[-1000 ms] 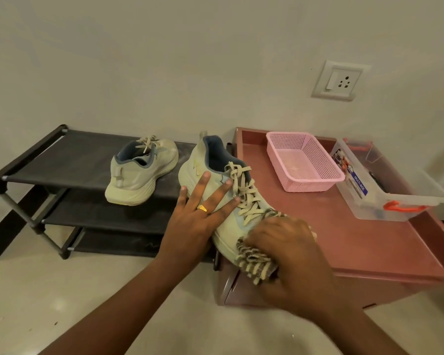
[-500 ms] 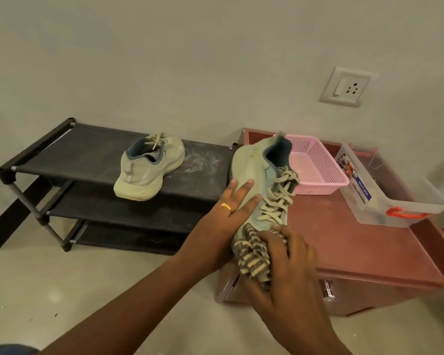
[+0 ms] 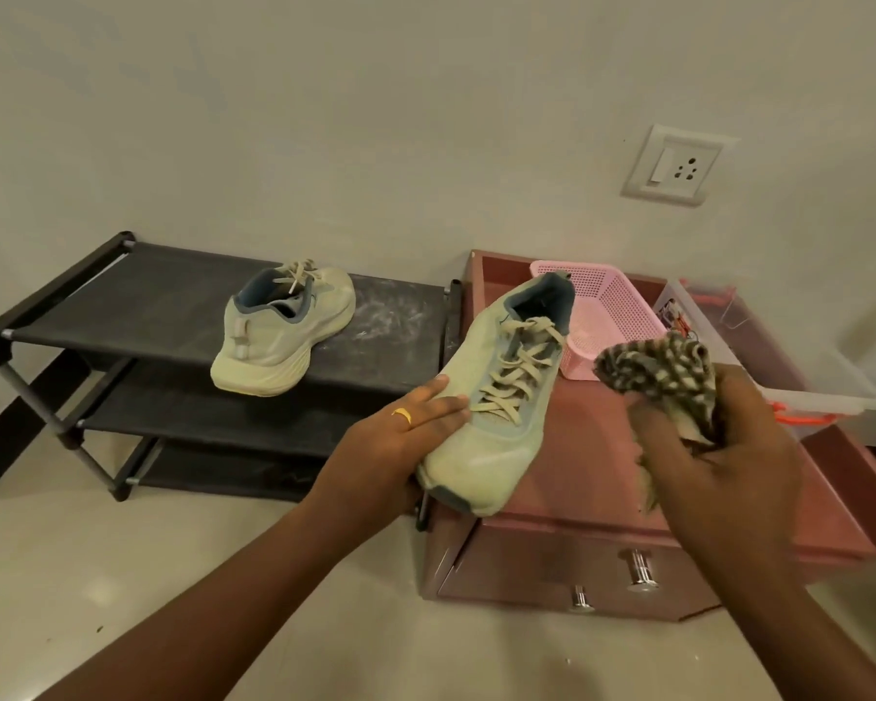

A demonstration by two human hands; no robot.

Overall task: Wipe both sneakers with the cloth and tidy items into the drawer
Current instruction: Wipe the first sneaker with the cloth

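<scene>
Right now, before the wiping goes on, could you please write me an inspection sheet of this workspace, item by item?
Surface: reddish cabinet top with a raised rim; the shoe rack beside it has whitish smears on its top shelf.
Job's things: near sneaker lies on the cabinet top, toe over the front edge; far sneaker stands on the shoe rack; striped cloth is clear of both; drawer front shows two metal knobs.
Clutter: pink basket and clear box at the cabinet's back.
Hands: left hand rests with straight fingers on the near sneaker's side; right hand grips the cloth.
Cables: nothing seen.
Surroundings: wall socket above, pale floor.
</scene>
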